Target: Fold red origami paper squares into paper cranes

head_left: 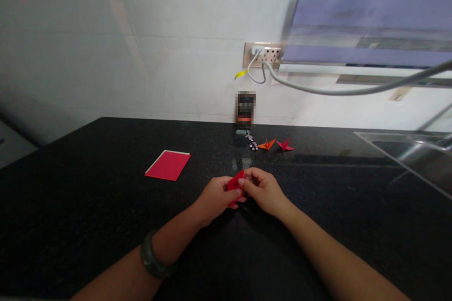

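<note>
A small piece of folded red paper is held up between my two hands, just above the dark countertop. My left hand grips its left side, thumb on the near face. The thumb and fingers of my right hand pinch its upper right edge. Parts of the paper and some fingertips are hidden behind the hands. Beyond them lie an orange folded paper crane and a red folded paper crane. To the left is a stack of square paper, red on top with a pale sheet edge showing.
A blurred dark upright object leans on the wall, a beaded strand in front of it. Above, a grey cable runs right from near a wall socket. A metal sink is set into the black countertop at right.
</note>
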Demonstrator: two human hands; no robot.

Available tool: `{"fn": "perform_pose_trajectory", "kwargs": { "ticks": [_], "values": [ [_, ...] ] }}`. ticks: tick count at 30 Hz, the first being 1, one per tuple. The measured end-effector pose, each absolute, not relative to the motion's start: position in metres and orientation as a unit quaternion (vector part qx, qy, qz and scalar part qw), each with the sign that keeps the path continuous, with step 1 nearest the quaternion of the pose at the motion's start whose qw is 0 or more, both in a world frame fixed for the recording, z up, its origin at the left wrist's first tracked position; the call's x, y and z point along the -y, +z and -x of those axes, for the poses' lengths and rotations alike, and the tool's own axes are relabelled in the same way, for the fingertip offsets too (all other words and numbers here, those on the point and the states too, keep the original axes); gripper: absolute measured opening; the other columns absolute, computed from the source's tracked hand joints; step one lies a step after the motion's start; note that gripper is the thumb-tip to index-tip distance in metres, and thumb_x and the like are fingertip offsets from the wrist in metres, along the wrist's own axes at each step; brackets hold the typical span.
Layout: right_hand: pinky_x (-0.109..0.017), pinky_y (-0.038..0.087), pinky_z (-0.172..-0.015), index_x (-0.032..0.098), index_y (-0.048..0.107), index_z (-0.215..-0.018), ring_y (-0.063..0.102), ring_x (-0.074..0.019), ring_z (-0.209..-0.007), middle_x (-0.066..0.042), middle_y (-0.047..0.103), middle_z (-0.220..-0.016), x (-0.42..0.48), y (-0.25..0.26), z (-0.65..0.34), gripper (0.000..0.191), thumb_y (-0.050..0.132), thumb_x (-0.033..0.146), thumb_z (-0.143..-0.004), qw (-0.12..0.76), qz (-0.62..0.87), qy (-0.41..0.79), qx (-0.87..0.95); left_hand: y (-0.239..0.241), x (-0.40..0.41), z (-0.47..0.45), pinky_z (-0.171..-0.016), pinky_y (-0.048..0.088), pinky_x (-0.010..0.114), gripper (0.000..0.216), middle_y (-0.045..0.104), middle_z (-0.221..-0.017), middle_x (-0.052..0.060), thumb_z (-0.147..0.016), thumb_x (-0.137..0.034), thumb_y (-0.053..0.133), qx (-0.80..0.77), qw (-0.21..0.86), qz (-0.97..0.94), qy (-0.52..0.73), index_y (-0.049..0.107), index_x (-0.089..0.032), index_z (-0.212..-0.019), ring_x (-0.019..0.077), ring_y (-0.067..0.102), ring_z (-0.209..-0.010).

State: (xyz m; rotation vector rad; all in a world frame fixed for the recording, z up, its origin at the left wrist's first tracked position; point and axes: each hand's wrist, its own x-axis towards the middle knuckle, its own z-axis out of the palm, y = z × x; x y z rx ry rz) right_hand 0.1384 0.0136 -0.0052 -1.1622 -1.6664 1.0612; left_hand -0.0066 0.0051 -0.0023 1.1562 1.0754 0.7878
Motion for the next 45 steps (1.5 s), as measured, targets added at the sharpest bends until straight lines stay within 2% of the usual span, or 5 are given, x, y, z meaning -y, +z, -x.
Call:
{"fn": "perform_pose_trajectory", "kwargs": {
  "ticks": [10, 20, 36, 40, 45],
  "values": [
    [-0.021, 0.040, -0.048, 0.015, 0.060, -0.073, 0.050, -0.0095, -0.051, 0.000, 0.059, -0.061, -0.0142, -0.0052, -0.1397, 0.015, 0.051, 0.027, -0.077, 0.421, 0.470, 0.406, 0.661, 0.0010, -0.0041, 0.0070, -0.051, 0.044, 0.019, 0.022, 0.066, -0.076, 0.005, -0.069, -0.023, 0.064, -0.491, 0.630, -0.493, 0.345, 0.061, -0.012, -0.088, 0.0145, 0.065, -0.068],
    [-0.022, 0.041, -0.054, 0.017, 0.063, -0.071, 0.053, -0.0113, -0.057, -0.001, 0.058, -0.064, -0.0129, -0.0064, -0.1420, 0.020, 0.047, 0.023, -0.080, 0.413, 0.475, 0.264, 0.731, 0.0018, -0.0038, 0.0049, -0.049, 0.044, 0.019, 0.021, 0.066, -0.074, 0.005, -0.067, -0.024, 0.065, -0.513, 0.619, -0.475, 0.356, 0.060, -0.011, -0.084, 0.0146, 0.065, -0.064],
    [-0.022, 0.038, -0.051, 0.017, 0.063, -0.069, 0.051, -0.0111, -0.055, -0.001, 0.058, -0.061, -0.0122, -0.0036, -0.1422, 0.024, 0.047, 0.029, -0.081, 0.408, 0.489, 0.288, 0.715, 0.0042, -0.0029, 0.0068, -0.051, 0.044, 0.020, 0.015, 0.066, -0.069, 0.005, -0.067, -0.022, 0.064, -0.513, 0.615, -0.491, 0.342, 0.062, -0.010, -0.076, 0.0144, 0.064, -0.063],
    [-0.022, 0.039, -0.052, 0.016, 0.064, -0.080, 0.049, -0.0108, -0.056, -0.001, 0.058, -0.064, -0.0143, -0.0087, -0.1411, 0.014, 0.054, 0.024, -0.077, 0.384, 0.472, 0.315, 0.729, 0.0059, -0.0024, 0.0061, -0.052, 0.045, 0.019, 0.019, 0.066, -0.068, 0.005, -0.067, -0.022, 0.064, -0.514, 0.613, -0.484, 0.355, 0.064, -0.010, -0.082, 0.0133, 0.063, -0.064],
    [-0.023, 0.040, -0.056, 0.016, 0.062, -0.069, 0.051, -0.0114, -0.058, -0.001, 0.059, -0.063, -0.0144, -0.0095, -0.1400, 0.014, 0.051, 0.020, -0.078, 0.364, 0.471, 0.280, 0.753, 0.0045, -0.0029, 0.0055, -0.053, 0.046, 0.020, 0.024, 0.065, -0.068, 0.004, -0.066, -0.019, 0.064, -0.502, 0.612, -0.486, 0.372, 0.065, -0.011, -0.088, 0.0122, 0.061, -0.063]
  ]
}}
